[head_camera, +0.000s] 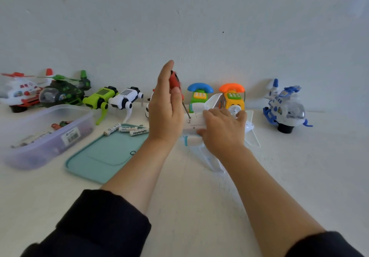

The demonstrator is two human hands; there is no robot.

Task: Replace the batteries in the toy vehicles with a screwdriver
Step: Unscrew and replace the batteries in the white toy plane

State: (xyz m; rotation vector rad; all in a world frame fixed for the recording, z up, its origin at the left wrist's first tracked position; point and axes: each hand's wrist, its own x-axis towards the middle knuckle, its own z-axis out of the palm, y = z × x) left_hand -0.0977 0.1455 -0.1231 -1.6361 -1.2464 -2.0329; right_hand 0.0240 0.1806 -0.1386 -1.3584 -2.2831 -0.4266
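A white toy airplane (194, 124) lies belly-up on the table in the middle. My right hand (221, 129) grips its body from the right side. My left hand (165, 105) is raised with fingers straight up, pinching the red handle of a screwdriver (175, 83) between thumb and fingers. The metal shaft slants down to the right and its tip sits on the airplane's underside, at the battery cover. Three white Heybright batteries (129, 129) lie at the far edge of a teal tray (103, 157) to the left.
A clear plastic box (46, 135) with small items stands at the left. Along the wall stand a white-red helicopter (20, 91), a green helicopter (63, 91), two robot dogs (113, 99), two phone toys (231, 97) and a blue-white helicopter (285, 107).
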